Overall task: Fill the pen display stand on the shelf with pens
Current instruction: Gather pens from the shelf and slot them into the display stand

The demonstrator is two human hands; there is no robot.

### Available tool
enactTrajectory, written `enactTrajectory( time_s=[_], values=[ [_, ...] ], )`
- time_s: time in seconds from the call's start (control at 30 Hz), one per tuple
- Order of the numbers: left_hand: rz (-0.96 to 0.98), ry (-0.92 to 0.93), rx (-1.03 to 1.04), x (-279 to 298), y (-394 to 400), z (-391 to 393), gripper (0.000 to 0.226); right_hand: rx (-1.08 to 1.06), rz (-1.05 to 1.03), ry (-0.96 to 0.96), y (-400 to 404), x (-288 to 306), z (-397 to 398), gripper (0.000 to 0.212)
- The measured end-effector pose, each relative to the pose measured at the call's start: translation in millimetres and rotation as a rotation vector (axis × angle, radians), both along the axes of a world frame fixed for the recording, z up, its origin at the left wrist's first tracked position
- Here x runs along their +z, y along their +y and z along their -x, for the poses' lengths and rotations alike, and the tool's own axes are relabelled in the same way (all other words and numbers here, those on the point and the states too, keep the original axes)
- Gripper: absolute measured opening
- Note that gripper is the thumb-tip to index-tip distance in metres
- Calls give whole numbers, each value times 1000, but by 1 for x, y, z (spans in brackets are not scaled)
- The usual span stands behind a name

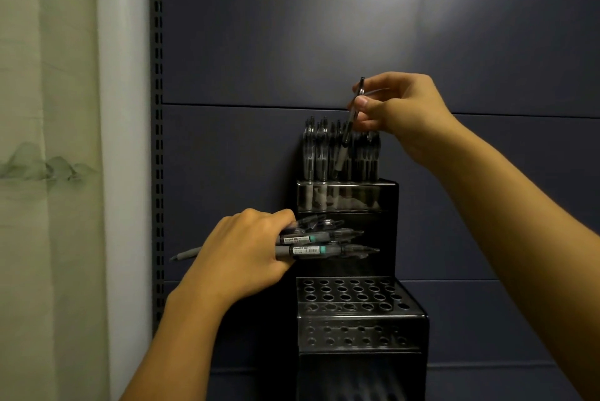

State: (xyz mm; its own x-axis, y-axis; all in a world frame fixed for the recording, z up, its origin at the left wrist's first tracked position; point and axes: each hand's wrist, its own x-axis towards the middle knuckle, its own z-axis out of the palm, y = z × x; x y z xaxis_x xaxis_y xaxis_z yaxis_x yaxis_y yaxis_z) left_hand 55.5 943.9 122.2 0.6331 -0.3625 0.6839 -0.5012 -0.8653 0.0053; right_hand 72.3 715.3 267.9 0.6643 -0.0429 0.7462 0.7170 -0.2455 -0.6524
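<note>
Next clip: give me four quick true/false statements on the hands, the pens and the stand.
1. The right hand pinches a single pen above the top tier. True.
2. The left hand is empty. False: it grips a bundle of pens.
3. The lower tier shows only empty holes. True.
4. The top tier holds no pens. False: a row of pens stands upright in it.

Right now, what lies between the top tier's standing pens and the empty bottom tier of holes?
In the head view, the left hand holds a bundle of pens sideways there, in front of the stand's middle step.
</note>
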Motion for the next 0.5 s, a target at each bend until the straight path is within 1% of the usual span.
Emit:
enactTrajectory(
  time_s=[0.33, 0.5],
  values=[
    [4, 11, -14, 1, -1, 3, 28, -3, 77, -13, 2, 0, 3, 19],
    [-1, 10, -11, 1, -2, 1, 28, -24, 123, 35, 7, -5, -5, 21]
  ],
)
